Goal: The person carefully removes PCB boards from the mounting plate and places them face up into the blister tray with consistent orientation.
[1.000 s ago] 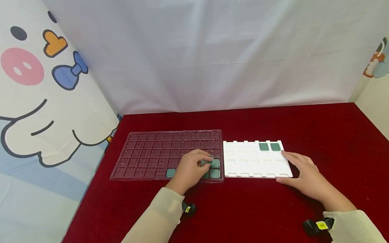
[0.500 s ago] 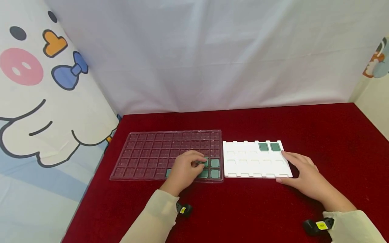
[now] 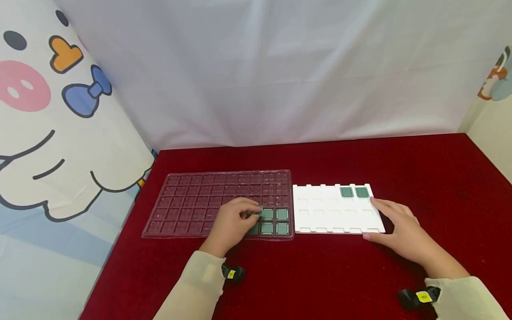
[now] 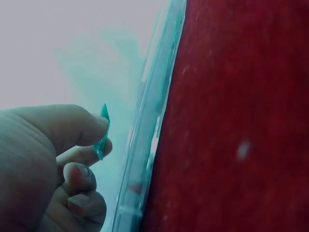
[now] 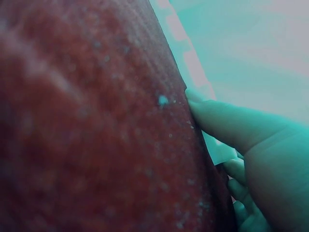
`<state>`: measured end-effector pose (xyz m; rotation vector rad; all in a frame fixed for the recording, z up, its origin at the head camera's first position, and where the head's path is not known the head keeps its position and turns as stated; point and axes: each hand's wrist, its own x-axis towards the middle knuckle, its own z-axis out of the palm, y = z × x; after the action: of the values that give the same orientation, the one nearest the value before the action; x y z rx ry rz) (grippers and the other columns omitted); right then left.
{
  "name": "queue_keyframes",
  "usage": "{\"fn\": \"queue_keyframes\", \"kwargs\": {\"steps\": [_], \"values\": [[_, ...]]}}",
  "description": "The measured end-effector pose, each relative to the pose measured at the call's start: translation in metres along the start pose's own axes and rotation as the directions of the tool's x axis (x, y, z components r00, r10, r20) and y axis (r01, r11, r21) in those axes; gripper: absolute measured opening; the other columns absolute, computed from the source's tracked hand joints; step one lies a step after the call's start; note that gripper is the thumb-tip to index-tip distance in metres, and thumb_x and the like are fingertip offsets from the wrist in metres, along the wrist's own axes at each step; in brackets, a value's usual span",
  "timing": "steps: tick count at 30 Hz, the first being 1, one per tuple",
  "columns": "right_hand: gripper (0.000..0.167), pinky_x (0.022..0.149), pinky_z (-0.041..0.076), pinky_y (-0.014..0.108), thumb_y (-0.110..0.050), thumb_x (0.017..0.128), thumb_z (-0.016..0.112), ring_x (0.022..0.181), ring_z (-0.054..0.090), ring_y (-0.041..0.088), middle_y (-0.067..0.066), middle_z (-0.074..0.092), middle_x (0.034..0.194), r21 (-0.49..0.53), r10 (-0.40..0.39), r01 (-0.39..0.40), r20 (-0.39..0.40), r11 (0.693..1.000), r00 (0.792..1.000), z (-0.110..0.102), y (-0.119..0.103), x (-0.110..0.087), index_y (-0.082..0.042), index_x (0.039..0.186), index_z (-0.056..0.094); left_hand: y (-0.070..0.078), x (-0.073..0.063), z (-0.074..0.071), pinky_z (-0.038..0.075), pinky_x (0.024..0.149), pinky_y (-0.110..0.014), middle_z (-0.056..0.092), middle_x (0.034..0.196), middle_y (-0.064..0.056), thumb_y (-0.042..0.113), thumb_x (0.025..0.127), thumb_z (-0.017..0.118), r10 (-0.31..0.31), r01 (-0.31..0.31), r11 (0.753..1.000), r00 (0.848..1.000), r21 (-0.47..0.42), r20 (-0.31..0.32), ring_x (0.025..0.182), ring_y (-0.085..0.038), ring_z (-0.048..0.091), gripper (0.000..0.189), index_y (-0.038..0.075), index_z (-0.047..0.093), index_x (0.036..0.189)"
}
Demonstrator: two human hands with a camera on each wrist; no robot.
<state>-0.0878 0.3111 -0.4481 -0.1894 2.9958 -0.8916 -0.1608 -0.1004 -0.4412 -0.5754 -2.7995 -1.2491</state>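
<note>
Between thumb and index finger my left hand (image 3: 231, 222) pinches a thin green square chip (image 4: 101, 137), seen edge-on in the left wrist view. That hand is over the front right part of a clear compartmented tray (image 3: 192, 191). Several green chips (image 3: 282, 214) lie in the tray's two front rows at its right end, some partly hidden by the hand. My right hand (image 3: 404, 231) holds the right end of a white slotted tray (image 3: 320, 218), thumb (image 5: 217, 118) along the front edge and index finger at the right side. Two green chips (image 3: 346, 192) sit in its back right slots.
Both trays lie side by side on a red cloth-covered table (image 3: 320, 275). A white curtain (image 3: 280, 71) hangs behind the table, and a cartoon-printed cloth (image 3: 60, 133) covers the left side.
My left hand has shifted left over the clear tray with a pinched chip, uncovering more of the chips at that tray's right end. My right hand and the white tray stay in place.
</note>
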Motion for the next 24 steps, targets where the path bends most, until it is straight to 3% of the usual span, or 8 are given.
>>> {"fn": "queue_keyframes", "kwargs": {"steps": [10,24], "values": [[0.102,0.104,0.028,0.070,-0.042,0.080,0.089,0.136,0.029,0.051,0.030,0.038,0.153,-0.003,0.012,-0.012,0.008,1.000,1.000,-0.0004,0.0002,-0.0002,0.001,0.157,0.037,-0.0045,-0.0007,-0.0047,0.052,0.074,-0.033,0.070,0.121,0.003,0.009,0.093,0.076,-0.014,0.014,1.000,1.000,0.028,0.000,0.083,-0.010,0.058,0.015,0.014,0.082,0.106],[0.103,0.104,0.027,0.071,-0.043,0.081,0.088,0.136,0.027,0.052,0.031,0.037,0.153,-0.009,0.008,-0.008,0.006,1.000,1.000,0.0005,0.0003,0.0005,0.001,0.157,0.036,-0.0076,0.0000,-0.0052,0.050,0.073,-0.033,0.071,0.118,0.002,0.009,0.093,0.076,0.003,-0.003,0.999,1.000,0.054,0.017,0.081,-0.012,0.056,0.015,0.013,0.082,0.105]]}}
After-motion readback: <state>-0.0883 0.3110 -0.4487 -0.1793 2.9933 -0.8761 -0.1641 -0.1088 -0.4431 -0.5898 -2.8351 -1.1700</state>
